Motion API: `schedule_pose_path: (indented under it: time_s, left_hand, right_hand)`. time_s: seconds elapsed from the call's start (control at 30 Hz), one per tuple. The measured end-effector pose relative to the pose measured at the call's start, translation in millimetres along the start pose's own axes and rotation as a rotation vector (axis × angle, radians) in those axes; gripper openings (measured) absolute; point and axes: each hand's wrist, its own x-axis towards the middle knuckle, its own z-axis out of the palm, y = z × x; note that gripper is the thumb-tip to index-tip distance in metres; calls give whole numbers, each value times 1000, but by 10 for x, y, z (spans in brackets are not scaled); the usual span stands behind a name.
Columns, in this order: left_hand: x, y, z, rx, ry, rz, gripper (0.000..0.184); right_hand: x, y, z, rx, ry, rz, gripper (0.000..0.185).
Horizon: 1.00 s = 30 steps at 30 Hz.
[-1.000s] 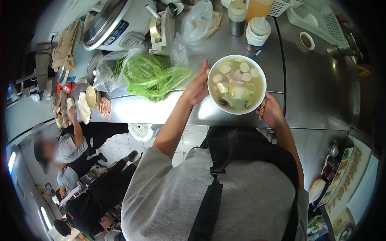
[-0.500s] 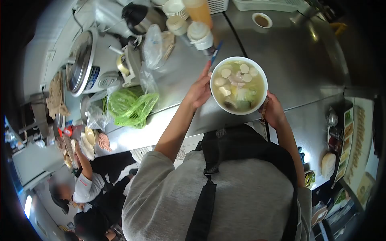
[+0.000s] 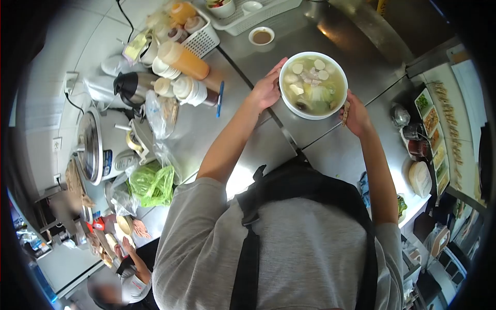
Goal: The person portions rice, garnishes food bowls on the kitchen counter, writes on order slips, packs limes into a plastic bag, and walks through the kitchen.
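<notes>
The round white bowl (image 3: 309, 117), upright over the counter (image 3: 240, 137), holds pale, chunky soup (image 3: 313, 85).

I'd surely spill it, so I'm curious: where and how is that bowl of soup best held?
Probably by the outer wall just under the rim, two hands coming from opposite sides. The bowl is round, wide and open-topped, with soup inside, so level support should help. The left hand and right hand are at opposite sides.

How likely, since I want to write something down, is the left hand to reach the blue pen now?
Probably not without leaving the bowl: the left hand is helping hold it. Otherwise the way looks free; the blue pen is nearby.
</notes>
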Motion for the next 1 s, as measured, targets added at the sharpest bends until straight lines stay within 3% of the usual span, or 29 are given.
schedule_pose_path:
  time_s: [0.4, 0.5, 0.6, 0.7, 0.8, 1.0]
  left_hand:
    - [640, 49, 318, 254, 61, -136, 43]
    - [685, 113, 113, 631, -119, -88, 61]
    - [565, 123, 117, 1047, -125, 151, 86]
    - [409, 104, 244, 1198, -91, 153, 111]
    - [431, -70, 132, 1165, -63, 240, 122]
    - [293, -188, 252, 1152, -4, 289, 114]
  right_hand:
    - [425, -185, -480, 3, 141, -14, 48]
    - [411, -152, -613, -256, 142, -12, 55]
    - [315, -131, -561, -311, 255, -32, 61]
    - [377, 37, -514, -233, 328, -195, 50]
    - [301, 33, -388, -373, 267, -264, 34]
    - [385, 27, -441, -293, 272, -201, 26]
